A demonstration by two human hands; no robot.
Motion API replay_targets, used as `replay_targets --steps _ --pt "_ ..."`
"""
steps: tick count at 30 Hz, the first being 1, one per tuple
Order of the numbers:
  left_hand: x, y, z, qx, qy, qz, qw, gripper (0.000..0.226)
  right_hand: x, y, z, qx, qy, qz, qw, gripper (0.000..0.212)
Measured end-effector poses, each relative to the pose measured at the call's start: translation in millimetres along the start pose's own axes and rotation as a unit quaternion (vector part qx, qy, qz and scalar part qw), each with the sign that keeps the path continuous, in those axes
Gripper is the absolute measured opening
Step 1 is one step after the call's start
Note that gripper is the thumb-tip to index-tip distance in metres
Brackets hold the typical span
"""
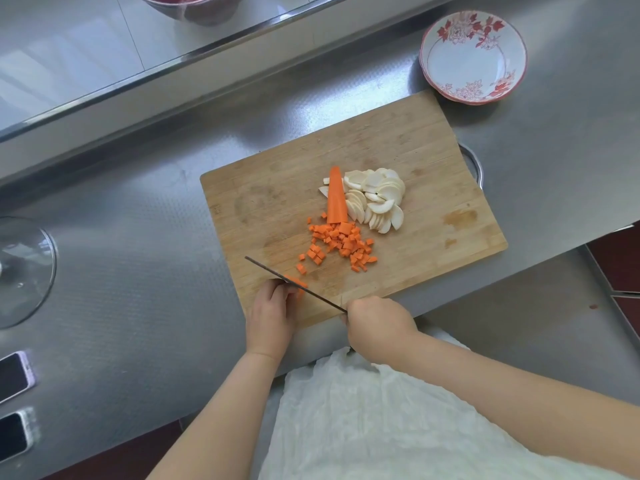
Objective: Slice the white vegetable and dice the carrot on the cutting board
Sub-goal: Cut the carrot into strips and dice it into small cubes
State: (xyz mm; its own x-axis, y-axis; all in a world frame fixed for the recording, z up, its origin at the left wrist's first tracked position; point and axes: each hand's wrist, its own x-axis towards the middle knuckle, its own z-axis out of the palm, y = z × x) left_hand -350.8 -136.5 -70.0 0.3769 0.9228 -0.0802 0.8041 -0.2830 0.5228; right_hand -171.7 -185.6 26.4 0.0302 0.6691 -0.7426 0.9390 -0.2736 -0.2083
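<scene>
On the near edge of the board [433,174], the left hand [270,317] presses curled fingers down on carrot strips [296,282], its grip closed over them. The right hand [375,327] has its grip wrapped tight around the handle of a knife [294,284], whose thin blade runs up and left across the strips, touching the left fingers. Beyond the blade lies a heap of carrot dice [341,245], and behind that an uncut carrot half [336,197], flat side down, tip pointing away. White slices [375,200] are fanned just right of it, touching it. A flowered bowl [472,57] stands on the steel desk [156,254] past the board's far right corner.
</scene>
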Motion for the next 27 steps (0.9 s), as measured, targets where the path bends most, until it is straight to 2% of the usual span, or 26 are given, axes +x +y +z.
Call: replay_targets --steps 3,6,11,16,20,27 --pt "0 -2 1 0.002 0.01 0.013 1.0 0.002 3 -1 2 0.0 -0.012 0.022 1.0 0.021" --pt "0 -3 3 -0.003 0.015 0.016 1.0 0.024 8 1 7 0.028 -0.017 0.041 0.999 0.022" --pt "-1 2 2 0.006 0.015 0.016 1.0 0.031 14 4 9 0.07 -0.008 0.066 0.995 0.02" --pt "-3 2 1 0.016 0.017 0.011 1.0 0.03 18 -1 8 0.049 -0.006 0.048 0.998 0.024" --pt "-2 6 -2 0.034 0.014 0.005 0.999 0.003 20 9 15 0.118 0.01 0.045 0.992 0.025" --pt "-11 3 -4 0.01 0.035 -0.016 0.999 0.022 0 13 15 0.077 0.05 -0.018 0.996 0.026"
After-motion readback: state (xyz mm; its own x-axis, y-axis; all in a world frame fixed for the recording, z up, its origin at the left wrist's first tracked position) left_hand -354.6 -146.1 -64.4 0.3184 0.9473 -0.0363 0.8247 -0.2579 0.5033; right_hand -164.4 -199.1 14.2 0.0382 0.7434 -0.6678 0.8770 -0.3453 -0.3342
